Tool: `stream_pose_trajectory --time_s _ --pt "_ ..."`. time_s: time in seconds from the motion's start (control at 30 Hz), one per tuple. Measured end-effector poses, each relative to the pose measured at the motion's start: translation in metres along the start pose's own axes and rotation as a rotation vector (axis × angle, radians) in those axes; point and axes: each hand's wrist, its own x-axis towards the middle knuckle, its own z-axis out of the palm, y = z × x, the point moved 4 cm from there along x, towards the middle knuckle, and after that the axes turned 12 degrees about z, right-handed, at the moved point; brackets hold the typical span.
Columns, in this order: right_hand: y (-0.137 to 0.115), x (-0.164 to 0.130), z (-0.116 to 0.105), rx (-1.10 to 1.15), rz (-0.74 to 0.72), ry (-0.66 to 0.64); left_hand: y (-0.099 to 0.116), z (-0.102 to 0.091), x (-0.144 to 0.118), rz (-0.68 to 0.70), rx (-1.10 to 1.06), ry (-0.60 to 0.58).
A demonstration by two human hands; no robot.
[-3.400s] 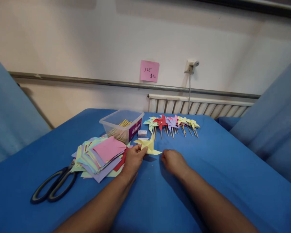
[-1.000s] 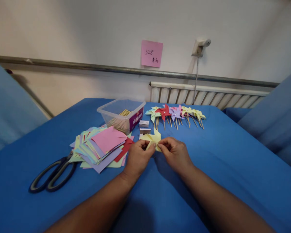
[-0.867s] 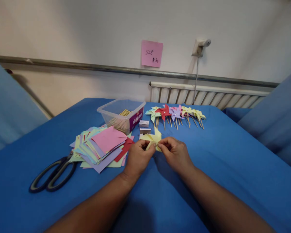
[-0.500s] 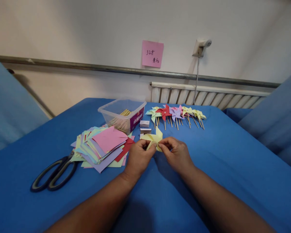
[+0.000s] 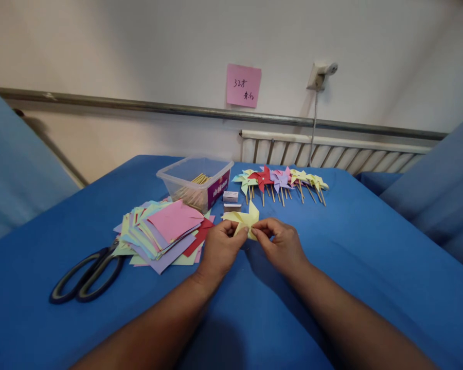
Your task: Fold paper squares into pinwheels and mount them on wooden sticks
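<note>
A pale yellow paper pinwheel (image 5: 248, 218) is held up above the blue table, its folded blades spread, with no stick showing on it. My left hand (image 5: 220, 247) pinches its left side between thumb and fingers. On the other side, my right hand (image 5: 280, 240) grips the lower right blade near the centre with thumb and forefinger. The fingertips hide part of the middle, so I cannot tell whether a pin is there. Just behind the pinwheel are a small open box (image 5: 232, 208) and another small white box (image 5: 230, 196).
To the left lie a pile of coloured paper squares (image 5: 173, 221) and dark-handled scissors (image 5: 87, 275). Behind the pile stands a clear plastic tub (image 5: 181, 169) of wooden sticks. Several finished pinwheels (image 5: 280, 180) rest at the back, before a radiator (image 5: 332, 149).
</note>
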Motion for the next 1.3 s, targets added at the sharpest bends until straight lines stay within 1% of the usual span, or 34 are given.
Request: stream_pose_trajectory --time_s 0.3,0.5,0.6,0.73,0.87,0.93,1.03,1.13,1.2,1.3 --pt "0.003 0.001 0.001 0.006 0.049 0.007 0.003 0.000 -0.001 0.023 0.030 -0.008" --pt "0.002 0.000 0.000 0.029 0.081 -0.004 0.008 0.000 -0.004 0.069 0.142 -0.002" --pt "0.001 0.000 -0.001 0.025 0.078 -0.005 0.011 -0.001 -0.005 0.127 0.205 -0.015" --pt "0.000 0.000 -0.002 0.035 0.079 -0.008 0.018 -0.001 -0.006 0.257 0.263 -0.012" --pt "0.002 0.001 -0.001 0.106 0.116 -0.032 0.021 -0.001 -0.006 0.347 0.289 -0.031" --pt "0.003 0.003 -0.001 0.163 0.120 -0.014 0.021 0.000 -0.007 0.375 0.296 -0.045" --pt "0.005 0.005 0.001 0.306 0.145 0.001 0.021 0.001 -0.007 0.362 0.279 -0.051" --pt "0.010 0.005 0.010 0.495 0.272 -0.092 0.020 0.002 -0.007 0.291 0.252 -0.044" --pt "0.011 0.005 0.014 0.573 0.327 -0.126 0.018 0.002 -0.007 0.239 0.232 -0.036" --pt "0.011 0.005 0.016 0.670 0.342 -0.098 0.014 0.002 -0.007 0.192 0.208 -0.027"
